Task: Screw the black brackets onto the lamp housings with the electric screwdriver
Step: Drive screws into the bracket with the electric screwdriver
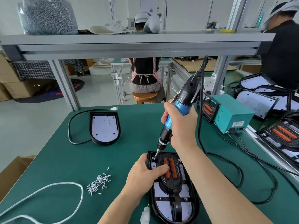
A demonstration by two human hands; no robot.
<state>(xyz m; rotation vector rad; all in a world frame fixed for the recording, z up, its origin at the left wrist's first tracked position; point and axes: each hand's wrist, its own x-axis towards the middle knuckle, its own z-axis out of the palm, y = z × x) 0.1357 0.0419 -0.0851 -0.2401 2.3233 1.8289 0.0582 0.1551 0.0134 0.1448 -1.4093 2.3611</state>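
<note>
On a green surface (129, 135), the right hand (181, 125) grips a blue-and-black electric screwdriver (176, 113), bit at the corner of a black ribbed bracket (169, 177) lying in a black oval lamp housing (194, 199) gripped by the left hand (145, 173); seemingly mid-screw, next needing steady downward pressure.

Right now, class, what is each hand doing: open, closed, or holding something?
Left hand: grips the lamp housing, thumb on the black bracket.
Right hand: grips the electric screwdriver.
</note>
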